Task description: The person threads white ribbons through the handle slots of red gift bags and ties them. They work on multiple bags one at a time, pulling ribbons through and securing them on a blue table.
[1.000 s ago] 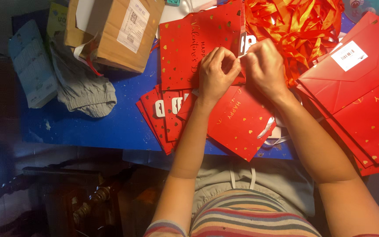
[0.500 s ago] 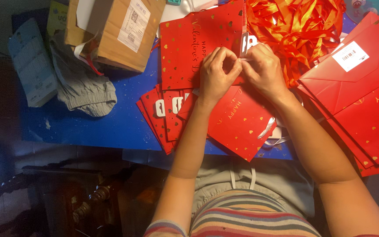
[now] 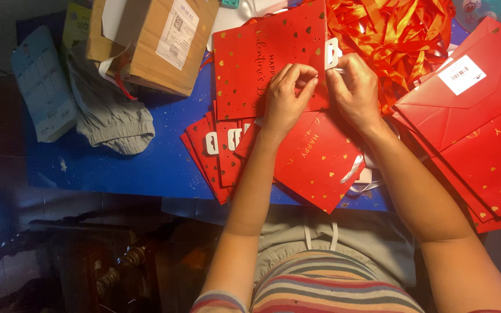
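A flat red gift bag with gold hearts point(image 3: 250, 64) lies on the blue table point(image 3: 146, 156). My left hand point(image 3: 286, 98) pinches its right edge near the top. My right hand point(image 3: 355, 90) grips the same edge beside a white tag point(image 3: 332, 52). Both hands touch each other over the bag. Under my wrists lies another red gift bag point(image 3: 320, 162) with a white ribbon point(image 3: 358, 174). Several more folded red bags point(image 3: 215, 150) fan out to the left of it.
A heap of orange ribbon point(image 3: 401, 35) sits behind my right hand. Stacked red bags point(image 3: 482, 127) fill the right side. A cardboard box point(image 3: 158, 40), a grey cloth point(image 3: 108, 113) and a pale blue packet point(image 3: 44, 84) lie at the left.
Both hands stay at the bag's edge; the fingers shifted slightly as they work on it. Nothing else moved.
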